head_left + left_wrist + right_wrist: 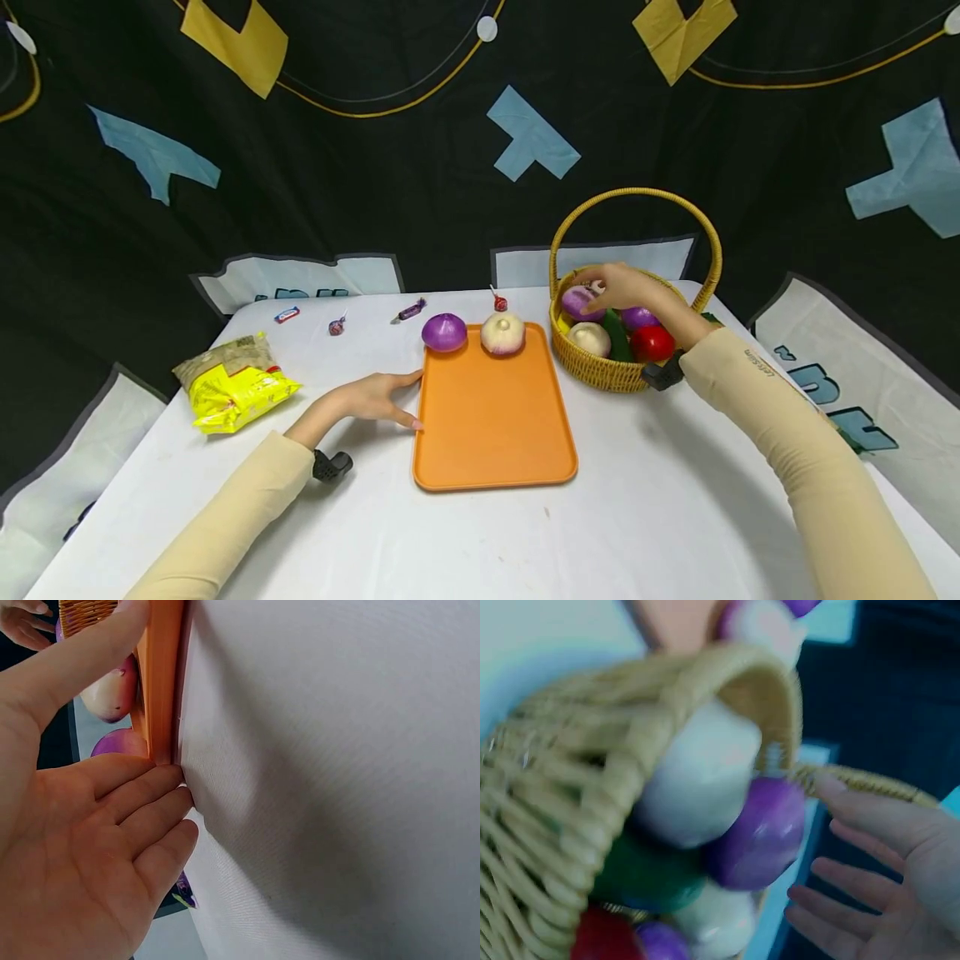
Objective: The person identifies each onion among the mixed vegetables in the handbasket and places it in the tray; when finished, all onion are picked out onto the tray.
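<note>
Head view: the right hand [626, 287] reaches over the wicker basket [592, 367] at about two o'clock on the desk [660, 517], its fingers loosely curved over a purple onion [577, 300] at the basket's far-left side. Whether the fingers actually clasp the onion cannot be told; in the right wrist view the fingers [870, 817] look spread and relaxed just beside the purple onion [761, 832], not wrapped round it. The onion is round, so it has no clear long axis, and which way its tip points is hidden by the hand. Around it in the basket lie a white onion [590, 337], a green vegetable [617, 335], a second purple piece [640, 317] and a red tomato [652, 343].

The left hand [375, 398] lies flat on the desk at nine o'clock from the orange tray [491, 433], fingers straight and close together, their tips touching the tray's left rim. The left wrist view shows the same: the fingertips [169, 799] meet the tray's edge [161, 682], holding nothing. The tray's long axis runs from six to twelve o'clock. At its far end sit a purple onion [444, 332] on the eleven o'clock corner, overlapping the rim, and a white onion [502, 334] just beside it, toward one o'clock.

A yellow snack bag [232, 383] lies at nine o'clock near the desk's left edge, and small wrapped sweets [410, 311] are scattered along the far edge.
</note>
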The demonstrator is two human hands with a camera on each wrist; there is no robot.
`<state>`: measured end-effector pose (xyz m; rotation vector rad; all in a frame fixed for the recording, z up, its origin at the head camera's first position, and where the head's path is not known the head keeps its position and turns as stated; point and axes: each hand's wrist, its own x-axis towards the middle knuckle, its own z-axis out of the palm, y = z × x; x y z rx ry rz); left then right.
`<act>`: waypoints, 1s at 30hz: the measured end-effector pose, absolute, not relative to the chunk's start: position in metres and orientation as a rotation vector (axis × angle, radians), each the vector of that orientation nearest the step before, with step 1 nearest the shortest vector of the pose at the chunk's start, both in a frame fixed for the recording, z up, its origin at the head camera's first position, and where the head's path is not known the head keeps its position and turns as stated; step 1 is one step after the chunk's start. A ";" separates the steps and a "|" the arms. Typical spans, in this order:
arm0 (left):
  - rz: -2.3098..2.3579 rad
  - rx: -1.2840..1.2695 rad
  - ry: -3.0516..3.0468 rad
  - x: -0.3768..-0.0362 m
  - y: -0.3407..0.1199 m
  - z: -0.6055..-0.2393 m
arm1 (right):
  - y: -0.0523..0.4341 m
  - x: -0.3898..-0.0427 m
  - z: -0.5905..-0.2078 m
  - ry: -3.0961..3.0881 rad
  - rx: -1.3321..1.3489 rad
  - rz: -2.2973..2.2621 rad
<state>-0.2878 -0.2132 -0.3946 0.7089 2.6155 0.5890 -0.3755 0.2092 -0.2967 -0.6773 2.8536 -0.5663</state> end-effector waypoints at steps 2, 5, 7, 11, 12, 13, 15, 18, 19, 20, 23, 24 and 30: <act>0.588 0.698 2.614 -0.288 -0.213 -0.394 | 0.214 -0.383 -0.300 2.823 -0.678 -0.552; 0.586 0.698 2.617 -0.288 -0.212 -0.394 | 0.219 -0.392 -0.304 2.769 -0.691 -0.567; 0.583 0.699 2.621 -0.288 -0.212 -0.394 | 0.222 -0.396 -0.305 2.728 -0.657 -0.605; 0.584 0.696 2.623 -0.288 -0.212 -0.392 | 0.224 -0.400 -0.311 2.712 -0.646 -0.621; 0.583 0.696 2.622 -0.288 -0.212 -0.393 | 0.224 -0.401 -0.312 2.720 -0.658 -0.620; 0.583 0.696 2.621 -0.288 -0.212 -0.393 | 0.224 -0.401 -0.314 2.732 -0.667 -0.616; 0.581 0.696 2.621 -0.288 -0.211 -0.393 | 0.224 -0.400 -0.315 2.762 -0.696 -0.609; 0.580 0.701 2.619 -0.288 -0.211 -0.394 | 0.225 -0.395 -0.312 2.788 -0.658 -0.623; 0.578 0.702 2.619 -0.288 -0.211 -0.394 | 0.225 -0.392 -0.310 2.798 -0.648 -0.626; 0.577 0.705 2.619 -0.288 -0.211 -0.394 | 0.226 -0.389 -0.308 2.807 -0.645 -0.630; 0.576 0.705 2.618 -0.287 -0.211 -0.393 | 0.227 -0.378 -0.299 2.838 -0.648 -0.678; 0.576 0.705 2.619 -0.287 -0.211 -0.393 | 0.227 -0.374 -0.297 2.848 -0.668 -0.701; 0.595 0.709 2.616 -0.287 -0.213 -0.393 | 0.214 -0.338 -0.287 2.908 -0.833 -0.843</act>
